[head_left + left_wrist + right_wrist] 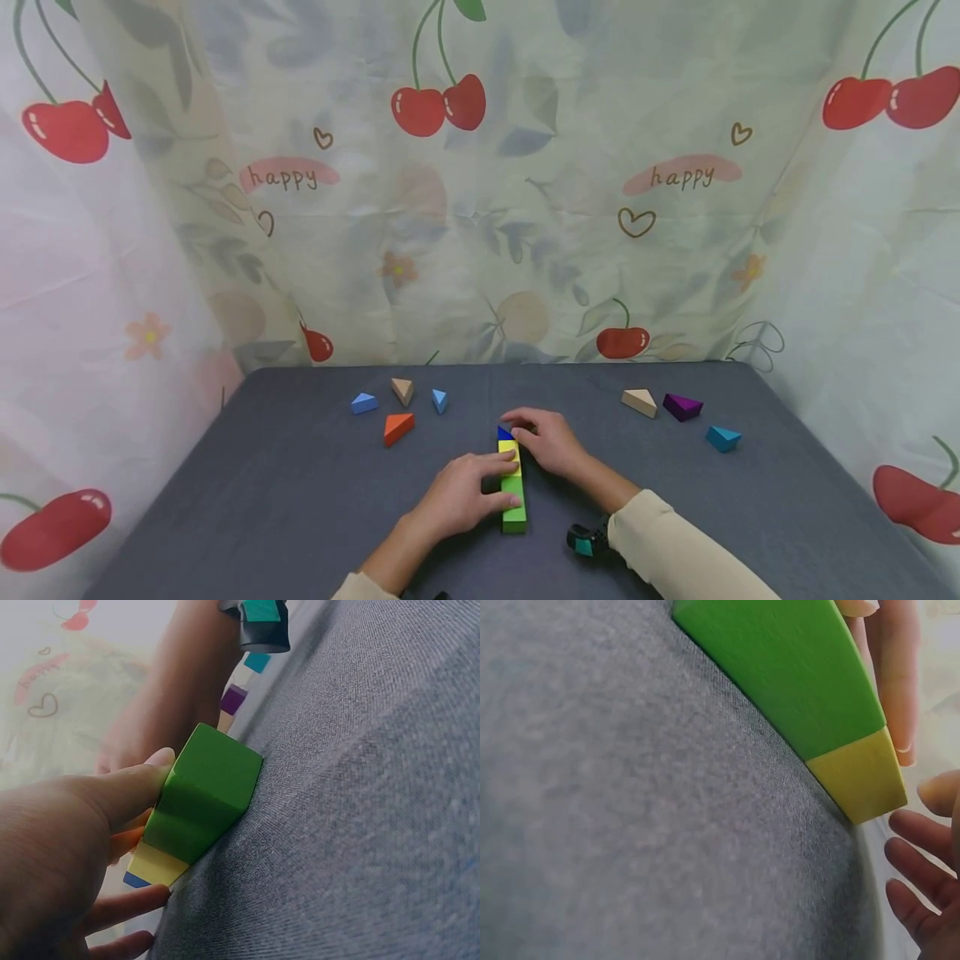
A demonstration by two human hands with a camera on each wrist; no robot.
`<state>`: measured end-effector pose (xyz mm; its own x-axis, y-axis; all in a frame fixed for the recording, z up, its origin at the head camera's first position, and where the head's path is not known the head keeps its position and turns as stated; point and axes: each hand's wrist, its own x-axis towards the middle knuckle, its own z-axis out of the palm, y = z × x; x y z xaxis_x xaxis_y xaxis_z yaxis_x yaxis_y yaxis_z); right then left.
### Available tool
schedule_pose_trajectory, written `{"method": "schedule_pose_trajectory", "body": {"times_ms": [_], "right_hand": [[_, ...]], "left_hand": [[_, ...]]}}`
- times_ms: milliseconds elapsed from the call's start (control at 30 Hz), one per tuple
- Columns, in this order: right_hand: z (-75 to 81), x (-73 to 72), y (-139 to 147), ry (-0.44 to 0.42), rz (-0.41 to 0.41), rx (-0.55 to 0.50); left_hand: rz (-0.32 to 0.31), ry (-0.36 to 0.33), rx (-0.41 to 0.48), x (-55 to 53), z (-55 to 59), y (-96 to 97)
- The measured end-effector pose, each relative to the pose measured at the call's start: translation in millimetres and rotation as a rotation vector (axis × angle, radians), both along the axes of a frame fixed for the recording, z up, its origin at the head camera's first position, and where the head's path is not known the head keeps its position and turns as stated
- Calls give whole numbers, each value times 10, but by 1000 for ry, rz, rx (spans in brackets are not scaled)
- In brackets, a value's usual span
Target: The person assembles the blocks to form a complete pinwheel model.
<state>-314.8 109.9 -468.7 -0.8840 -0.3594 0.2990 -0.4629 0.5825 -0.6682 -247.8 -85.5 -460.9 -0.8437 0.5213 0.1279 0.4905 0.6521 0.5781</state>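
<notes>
A row of blocks runs away from me along the middle of the dark table. Nearest is a long green block (514, 518), then a yellow block (509, 447), then a small blue triangular block (503, 432) at the far end. My left hand (459, 496) rests over the row from the left, its thumb touching the green block's top and its fingers reaching across the yellow one. Around the far end, my right hand (553, 443) has its fingers extended beside the blue block. In the right wrist view, thumb and fingers are apart; the blue block is hidden there.
On the left lie two blue triangular blocks (364, 404), a wooden one (402, 390) and an orange-red one (398, 428). Another wooden block (639, 402), a purple one (682, 407) and a teal one (723, 438) lie right. A printed curtain (480, 208) surrounds the table.
</notes>
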Motion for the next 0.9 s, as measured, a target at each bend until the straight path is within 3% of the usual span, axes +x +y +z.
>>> {"method": "schedule_pose_trajectory", "body": {"times_ms": [233, 533, 900], "right_hand": [[12, 86, 110, 70, -63, -29], [45, 200, 337, 44, -126, -56], [124, 297, 662, 99, -181, -20]], "left_hand": [[1, 29, 5, 8, -4, 7], [14, 24, -2, 18, 13, 21], [19, 14, -5, 22, 12, 16]]}}
